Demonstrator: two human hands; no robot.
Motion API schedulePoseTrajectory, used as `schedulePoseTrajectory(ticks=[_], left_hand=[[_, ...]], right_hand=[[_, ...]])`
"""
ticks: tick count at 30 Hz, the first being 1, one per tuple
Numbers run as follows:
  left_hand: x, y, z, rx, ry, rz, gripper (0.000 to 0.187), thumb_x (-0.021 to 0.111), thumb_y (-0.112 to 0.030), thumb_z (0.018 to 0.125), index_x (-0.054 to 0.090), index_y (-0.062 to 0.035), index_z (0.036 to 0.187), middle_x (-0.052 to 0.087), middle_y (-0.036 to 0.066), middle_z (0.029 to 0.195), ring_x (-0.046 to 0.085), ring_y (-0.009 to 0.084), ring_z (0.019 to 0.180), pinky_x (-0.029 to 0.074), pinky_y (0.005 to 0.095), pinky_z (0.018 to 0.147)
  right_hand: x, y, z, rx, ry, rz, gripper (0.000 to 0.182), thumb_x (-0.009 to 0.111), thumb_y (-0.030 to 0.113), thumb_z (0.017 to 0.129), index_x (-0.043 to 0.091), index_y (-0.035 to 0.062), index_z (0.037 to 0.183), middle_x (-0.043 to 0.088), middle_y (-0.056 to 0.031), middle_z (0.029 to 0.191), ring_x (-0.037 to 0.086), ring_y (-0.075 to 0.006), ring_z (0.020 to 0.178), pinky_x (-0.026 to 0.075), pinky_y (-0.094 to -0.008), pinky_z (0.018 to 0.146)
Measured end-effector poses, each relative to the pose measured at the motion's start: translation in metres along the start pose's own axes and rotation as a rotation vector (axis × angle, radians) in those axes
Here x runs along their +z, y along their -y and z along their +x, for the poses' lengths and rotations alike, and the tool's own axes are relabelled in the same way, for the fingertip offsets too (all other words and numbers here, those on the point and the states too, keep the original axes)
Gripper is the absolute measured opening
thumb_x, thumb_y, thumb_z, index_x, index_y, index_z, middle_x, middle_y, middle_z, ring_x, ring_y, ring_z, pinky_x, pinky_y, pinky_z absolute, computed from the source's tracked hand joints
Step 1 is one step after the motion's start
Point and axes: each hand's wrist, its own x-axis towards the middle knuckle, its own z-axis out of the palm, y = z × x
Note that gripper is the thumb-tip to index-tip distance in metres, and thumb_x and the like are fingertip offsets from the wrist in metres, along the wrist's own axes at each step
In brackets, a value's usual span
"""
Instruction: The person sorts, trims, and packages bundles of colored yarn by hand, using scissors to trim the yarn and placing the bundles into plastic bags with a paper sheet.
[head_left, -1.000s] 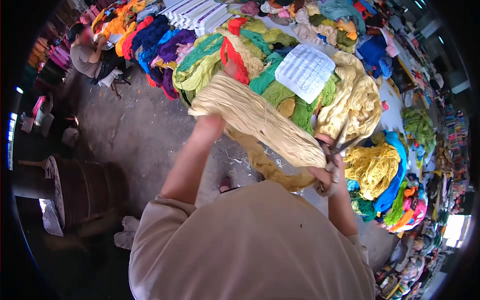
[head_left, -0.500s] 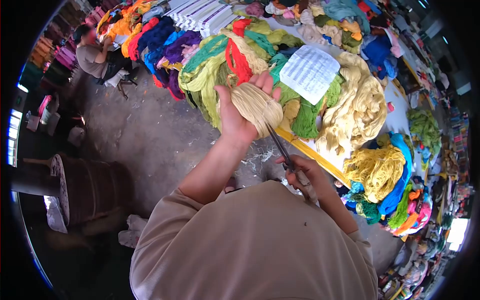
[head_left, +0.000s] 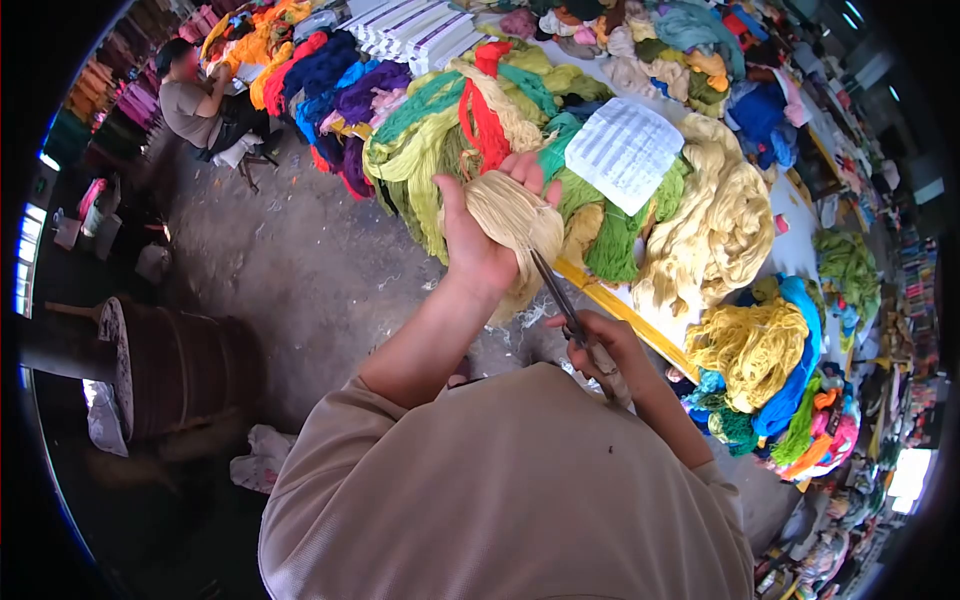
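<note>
A bundle of cream yarn point(head_left: 508, 215) lies across the palm of my left hand point(head_left: 470, 235), whose fingers curl up behind it and whose thumb stands apart at its left. Loose cream strands hang below the palm. My right hand point(head_left: 608, 350) is closed on dark metal scissors point(head_left: 562, 298). Their tips touch the lower right side of the bundle, and the blades look nearly together. Green, red and cream skeins point(head_left: 430, 130) lie on the table just beyond my left hand.
A yellow-edged table point(head_left: 640, 322) carries a printed sheet point(head_left: 625, 152), a big cream skein point(head_left: 705, 215) and golden yarn point(head_left: 750, 350). A rusty drum point(head_left: 185, 370) stands on the floor at left. Another person point(head_left: 195, 110) sits at the upper left.
More loose cream strands now hang below my left palm, and the bundle has turned slightly. The scissors remain against it, while the whole view has shifted a little.
</note>
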Motion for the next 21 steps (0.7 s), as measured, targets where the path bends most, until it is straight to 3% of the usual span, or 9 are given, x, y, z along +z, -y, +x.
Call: schedulePoseTrajectory(ticks=[7,11,13,14,15,16,19,21], left_hand=[[-0.014,0.024,-0.010,-0.127,-0.010,0.155,0.088,0.042,-0.078,0.086,0.045,-0.0021,0.131,0.058,0.014,0.125,0.057,0.0285,0.113,0.041,0.0524,0.104],[-0.024,0.025,-0.011,-0.143,-0.008,0.268,0.088,0.041,-0.078,0.086,0.045,-0.0018,0.130,0.058,0.016,0.125,0.061,0.0273,0.104,0.049,0.0445,0.093],[-0.031,0.022,-0.008,-0.130,-0.002,0.298,0.089,0.042,-0.078,0.086,0.045,-0.0012,0.131,0.059,0.017,0.126,0.062,0.0271,0.102,0.051,0.0417,0.090],[-0.033,0.021,-0.009,-0.183,0.020,0.192,0.089,0.042,-0.077,0.086,0.045,-0.0008,0.131,0.057,0.019,0.131,0.059,0.0297,0.113,0.048,0.0436,0.096],[-0.026,0.024,-0.012,-0.190,0.018,0.193,0.089,0.042,-0.077,0.086,0.045,-0.0008,0.131,0.057,0.019,0.131,0.059,0.0297,0.113,0.048,0.0436,0.096],[-0.013,0.029,-0.017,-0.215,0.001,0.196,0.088,0.042,-0.077,0.087,0.046,-0.0006,0.131,0.056,0.020,0.134,0.056,0.0307,0.119,0.045,0.0448,0.101],[-0.008,0.035,-0.018,-0.294,0.027,0.220,0.088,0.041,-0.077,0.087,0.046,-0.0006,0.131,0.052,0.021,0.140,0.048,0.0321,0.131,0.039,0.0474,0.108],[-0.008,0.035,-0.018,-0.313,0.053,0.281,0.089,0.041,-0.077,0.087,0.045,-0.0015,0.133,0.050,0.020,0.142,0.042,0.0328,0.136,0.033,0.0498,0.113]], right_hand=[[0.006,0.000,0.010,0.079,-0.083,0.185,0.034,0.063,0.001,0.087,0.063,0.0096,0.119,0.059,0.0045,0.071,0.052,-0.0024,0.059,0.039,-0.0193,0.053],[0.004,0.013,0.001,0.097,-0.062,0.238,0.036,0.070,-0.003,0.081,0.062,0.0082,0.114,0.059,0.0050,0.074,0.055,-0.0024,0.063,0.041,-0.0188,0.055],[0.003,0.003,0.000,-0.167,-0.186,0.178,0.041,0.072,-0.004,0.079,0.061,0.0065,0.116,0.059,0.0045,0.077,0.057,-0.0028,0.067,0.043,-0.0197,0.059],[0.002,-0.001,0.002,-0.314,-0.276,0.108,0.042,0.072,-0.004,0.079,0.059,0.0058,0.118,0.059,0.0039,0.078,0.058,-0.0031,0.069,0.045,-0.0206,0.060],[0.000,-0.004,0.004,-0.450,-0.374,0.032,0.044,0.073,-0.004,0.079,0.058,0.0050,0.119,0.059,0.0033,0.080,0.060,-0.0033,0.072,0.047,-0.0215,0.062],[-0.004,0.003,0.008,-0.384,-0.471,-0.045,0.045,0.072,-0.001,0.081,0.057,0.0052,0.122,0.063,-0.0023,0.087,0.064,-0.0106,0.082,0.050,-0.0264,0.068],[-0.034,0.009,0.034,-0.604,-0.450,-0.561,0.045,0.069,-0.002,0.085,0.053,0.0068,0.125,0.065,-0.0090,0.108,0.061,-0.0190,0.087,0.050,-0.0320,0.079],[-0.031,0.006,0.035,-0.454,-0.388,-0.530,0.045,0.071,0.001,0.084,0.054,0.0089,0.125,0.064,-0.0108,0.108,0.061,-0.0193,0.092,0.051,-0.0315,0.079]])
